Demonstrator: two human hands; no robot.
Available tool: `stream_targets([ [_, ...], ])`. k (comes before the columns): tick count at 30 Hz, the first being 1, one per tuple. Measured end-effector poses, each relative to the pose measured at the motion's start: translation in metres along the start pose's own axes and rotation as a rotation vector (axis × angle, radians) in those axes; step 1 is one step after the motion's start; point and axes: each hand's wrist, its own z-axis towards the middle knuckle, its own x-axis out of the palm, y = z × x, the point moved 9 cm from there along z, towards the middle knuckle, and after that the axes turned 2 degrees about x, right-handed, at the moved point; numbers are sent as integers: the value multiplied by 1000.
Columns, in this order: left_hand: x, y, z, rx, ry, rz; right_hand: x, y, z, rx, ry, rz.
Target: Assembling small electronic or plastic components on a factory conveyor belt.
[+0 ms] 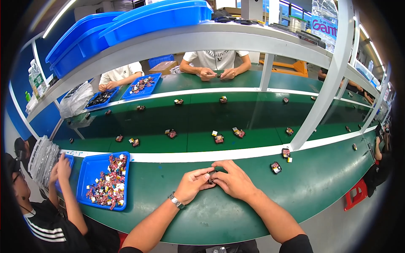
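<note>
Over the green worktop [198, 223], my left hand [193, 184] and my right hand [234, 182] meet at a small dark part [212, 175]. Fingers of both hands pinch it, and they hide most of its shape. To the left sits a blue tray [90, 165] with many small reddish parts [110, 183] that carry white and yellow bits. Right of my hands lies a small black-rimmed assembly [276, 168]. Another assembly [286, 153] with a white and yellow piece lies just beyond it, by the white rail.
A white rail [177, 157] divides my worktop from a green belt [190, 122] with several scattered assemblies. A white post [322, 84] rises at right, under a shelf with blue bins [156, 21]. A co-worker [46, 223] sits at left; others work across the belt.
</note>
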Motion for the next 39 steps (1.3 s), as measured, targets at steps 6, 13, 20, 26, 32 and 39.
stream_targets([
  [6, 5, -5, -4, 38, 105, 6, 0, -4, -2, 124, -20, 119],
  [13, 3, -1, 0, 13, 89, 20, -1, -6, -2, 134, -15, 153],
  [20, 2, 1, -3, -23, 59, -29, 7, -14, -6, 217, 68, 322],
  [26, 2, -1, -2, 18, 50, -34, 3, -6, -6, 191, 32, 327],
  [32, 1, 3, -3, -6, 42, -130, 2, -10, -11, 211, -85, 240],
  [39, -2, 4, -1, 21, 44, -116, 6, -7, -11, 205, -139, 269],
])
